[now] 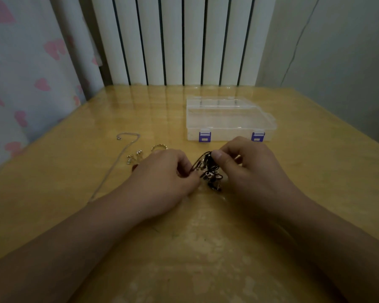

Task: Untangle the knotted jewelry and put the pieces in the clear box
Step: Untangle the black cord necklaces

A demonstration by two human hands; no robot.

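Observation:
A tangle of black cord with small metal charms hangs between my two hands just above the wooden table. My left hand pinches its left side, fingers curled. My right hand pinches the top of the cord between thumb and fingers. The clear box with purple latches stands closed behind my right hand. A thin silver chain lies loose on the left. A gold ring and small gold pieces lie behind my left hand.
A white radiator stands against the wall behind the table. A curtain with pink hearts hangs at the left. The table's right edge runs close to the grey wall.

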